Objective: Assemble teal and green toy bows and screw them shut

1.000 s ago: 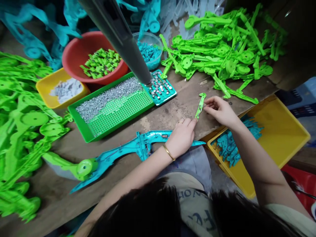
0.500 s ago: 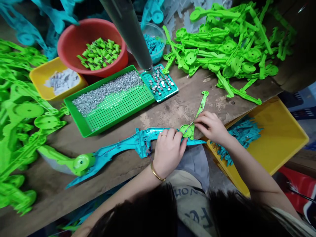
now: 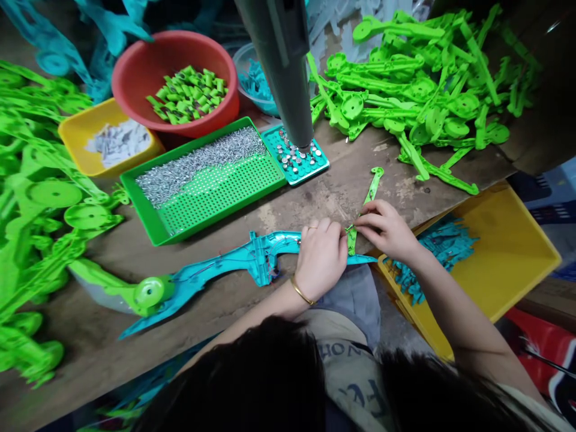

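Observation:
A bow-shaped blue plastic part [image 3: 229,257] lies along the table's front, with a bright green arm [image 3: 371,189] set at its right end. My left hand [image 3: 321,258] rests over that end, fingers curled and pressed together, covering the green arm's round base; whatever they grip is hidden. My right hand [image 3: 384,231] pinches at the arm just to the right, thumb against fingertips, on a thin wire [image 3: 351,227] that barely shows between the hands. At the blue part's left end sits another green arm with a round hub [image 3: 150,293].
Behind stand a green tray of small screws [image 3: 204,213], a teal tray of metal discs [image 3: 310,174], a red bowl [image 3: 135,90] and a yellow tray [image 3: 74,141]. Green parts [image 3: 423,90] pile at back right. A grey tool [image 3: 288,78] hangs down. A yellow bin [image 3: 517,252] stands right.
My left hand has slid right, toward my right hand, and now covers the green arm's round base. The wire stretched between my hands has become shorter. The view has shifted slightly.

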### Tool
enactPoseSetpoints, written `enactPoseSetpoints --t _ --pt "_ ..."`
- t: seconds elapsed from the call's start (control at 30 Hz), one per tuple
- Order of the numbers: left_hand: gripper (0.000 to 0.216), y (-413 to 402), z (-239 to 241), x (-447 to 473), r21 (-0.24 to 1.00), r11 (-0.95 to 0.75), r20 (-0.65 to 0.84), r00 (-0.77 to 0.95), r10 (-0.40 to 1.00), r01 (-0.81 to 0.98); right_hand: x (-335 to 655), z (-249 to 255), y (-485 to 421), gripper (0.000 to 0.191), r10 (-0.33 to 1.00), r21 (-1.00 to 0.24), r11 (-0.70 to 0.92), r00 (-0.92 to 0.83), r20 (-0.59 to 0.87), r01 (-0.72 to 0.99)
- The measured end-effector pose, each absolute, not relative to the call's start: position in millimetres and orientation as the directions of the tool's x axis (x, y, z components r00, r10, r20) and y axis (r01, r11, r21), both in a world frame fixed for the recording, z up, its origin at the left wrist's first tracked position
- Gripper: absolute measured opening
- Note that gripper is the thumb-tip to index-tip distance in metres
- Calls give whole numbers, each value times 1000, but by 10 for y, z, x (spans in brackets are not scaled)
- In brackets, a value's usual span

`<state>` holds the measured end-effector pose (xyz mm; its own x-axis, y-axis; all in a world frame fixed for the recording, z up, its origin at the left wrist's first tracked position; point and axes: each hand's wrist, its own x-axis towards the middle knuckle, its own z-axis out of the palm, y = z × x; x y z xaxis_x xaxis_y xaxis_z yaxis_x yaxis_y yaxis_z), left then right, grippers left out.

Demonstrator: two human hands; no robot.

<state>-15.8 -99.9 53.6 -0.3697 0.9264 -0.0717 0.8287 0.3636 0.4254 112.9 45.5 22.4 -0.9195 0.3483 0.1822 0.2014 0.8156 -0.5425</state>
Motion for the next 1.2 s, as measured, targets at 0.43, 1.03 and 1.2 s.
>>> enactPoseSetpoints --t 0.43,1.03,1.2 --pt "24 -982 561 -268 252 124 -12 -125 992 960 1166 228 534 12 282 -594 796 -940 194 116" --pt "30 -1606 453 -421 116 88 141 -104 985 989 1004 348 341 19 400 -331 867 -917 13 373" --pt "28 -1525 522 -421 73 121 111 -128 985 990 988 400 309 11 379 -326 874 -925 -10 361"
